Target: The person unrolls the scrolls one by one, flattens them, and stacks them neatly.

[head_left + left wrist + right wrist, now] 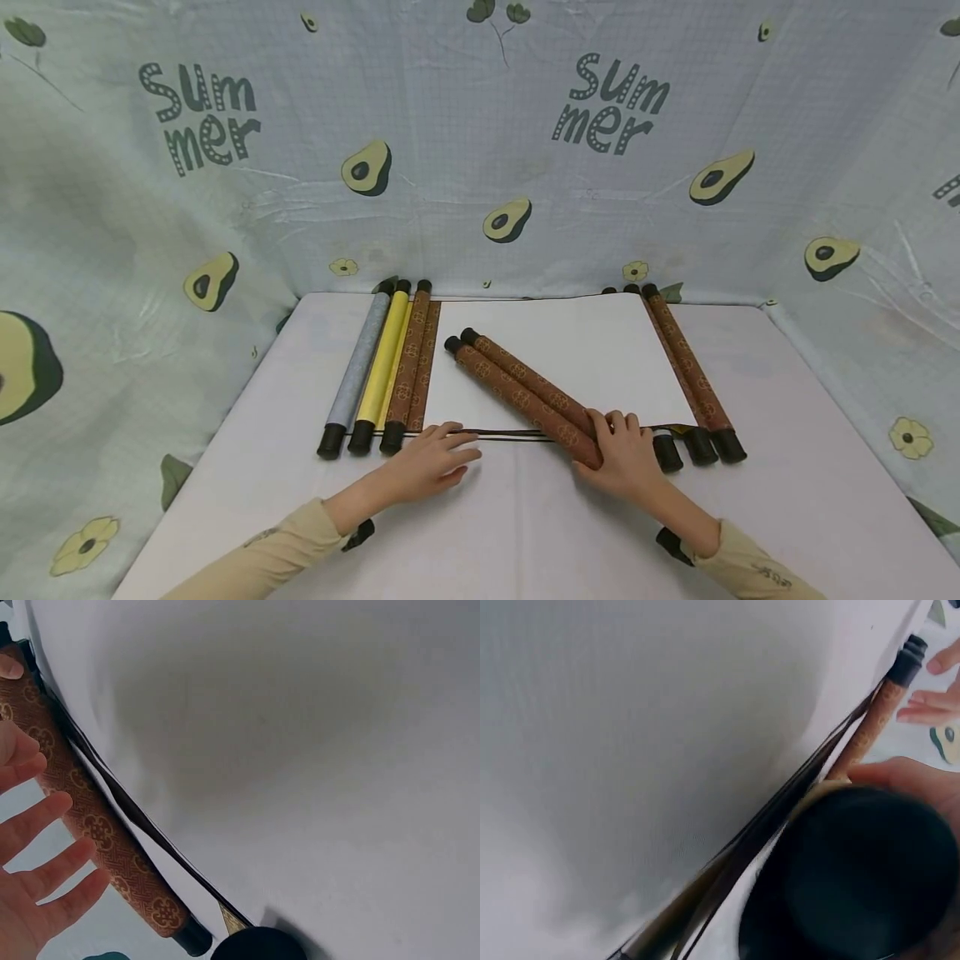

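A rolled brown scroll, its two patterned rollers side by side with black end knobs, lies slantwise over a spread white sheet. My right hand grips its near right end. Fingers of the left hand are spread and relaxed at the sheet's near left edge, holding nothing. The left wrist view has the left hand before a brown roller. In the right wrist view the right thumb lies by a brown roller; a large dark round knob hides much of that hand.
Left of the sheet stand a grey roller, a yellow roller and a brown roller. More brown rollers with black knobs line its right side. Dark cords run along the near edge. A printed cloth wall rises behind.
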`<state>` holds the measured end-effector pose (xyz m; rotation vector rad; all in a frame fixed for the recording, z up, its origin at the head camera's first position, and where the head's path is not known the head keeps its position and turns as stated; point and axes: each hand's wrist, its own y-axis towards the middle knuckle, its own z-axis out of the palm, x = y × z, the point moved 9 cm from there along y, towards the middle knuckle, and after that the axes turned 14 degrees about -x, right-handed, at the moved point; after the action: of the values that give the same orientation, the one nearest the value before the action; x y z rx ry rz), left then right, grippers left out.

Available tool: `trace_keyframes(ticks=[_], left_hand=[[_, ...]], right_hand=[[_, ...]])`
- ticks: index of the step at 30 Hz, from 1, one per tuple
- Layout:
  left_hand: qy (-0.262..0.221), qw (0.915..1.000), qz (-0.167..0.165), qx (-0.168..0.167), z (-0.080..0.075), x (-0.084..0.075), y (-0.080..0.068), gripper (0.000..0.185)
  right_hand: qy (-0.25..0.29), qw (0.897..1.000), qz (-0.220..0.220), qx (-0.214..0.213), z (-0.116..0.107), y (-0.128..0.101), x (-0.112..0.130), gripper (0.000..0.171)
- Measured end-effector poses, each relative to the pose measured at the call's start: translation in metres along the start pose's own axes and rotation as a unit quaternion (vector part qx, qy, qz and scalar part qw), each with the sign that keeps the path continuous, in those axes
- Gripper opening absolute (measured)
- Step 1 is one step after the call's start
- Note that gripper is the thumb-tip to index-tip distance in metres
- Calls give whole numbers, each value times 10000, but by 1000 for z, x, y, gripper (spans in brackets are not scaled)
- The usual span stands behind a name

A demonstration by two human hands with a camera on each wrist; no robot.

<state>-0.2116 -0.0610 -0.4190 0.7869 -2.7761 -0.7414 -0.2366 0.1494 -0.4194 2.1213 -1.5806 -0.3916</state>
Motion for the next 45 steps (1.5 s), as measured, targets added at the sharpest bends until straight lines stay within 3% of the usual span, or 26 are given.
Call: trace_keyframes(ticks=[9,12,15,17,18,20,22,23,25,26,28,31,34,35,36,37,39,45], left_hand=[[67,9999,-43,114,7,-5,6,24],[23,9998,-77,162,8,-6,8,25],[-341,9983,-364,302,11,-5,10,27],[-889,9919,-823,389,14,-1,12,28],[-1271,9848,-1113,397,16,1,13,29],[-2116,9607,-1766,318,21,6,16,30],[-2927,9252,-2409,174,26,12,18,32],[-3344,9033,-2688,87,29,15,20,32],[-4132,8489,-3296,-49,36,20,22,34],[-4508,8163,-3609,-108,40,23,23,35],[-5138,7447,-4253,-228,50,28,24,37],[-5929,6154,-5172,-488,64,31,21,42],[-6449,4908,-5799,-826,76,28,19,48],[-6587,4542,-5926,-932,80,26,18,50],[-6691,4240,-6016,-1030,83,24,18,51],[-6778,3994,-6070,-1124,86,22,19,53],[-6873,3633,-6159,-1274,91,20,20,54],[-6965,2950,-6334,-1631,98,19,25,58]], right_hand=[[-516,9929,-543,926,16,-9,10,85],[-282,9888,-644,1315,16,-8,10,89],[287,9786,-544,1966,17,-7,7,90],[763,9664,-375,2425,18,-5,3,88],[1018,9592,-304,2619,18,-3,1,86],[1566,9425,-213,2945,19,3,-1,81],[2048,9254,-195,3182,19,13,-3,76],[2259,9176,-225,3264,19,18,-3,73],[2551,9047,-267,3403,21,29,-5,65],[2634,9006,-257,3447,22,35,-7,61],[2780,8921,-105,3560,26,44,-11,56],[3022,8752,354,3761,35,56,-16,51],[3241,8546,857,3965,45,62,-17,49],[3290,8494,973,4009,49,64,-17,48],[3321,8459,1064,4035,52,66,-17,48],[3347,8426,1142,4062,56,67,-16,47],[3352,8383,1283,4105,63,69,-16,47],[3274,8262,1565,4309,79,70,-13,48]])
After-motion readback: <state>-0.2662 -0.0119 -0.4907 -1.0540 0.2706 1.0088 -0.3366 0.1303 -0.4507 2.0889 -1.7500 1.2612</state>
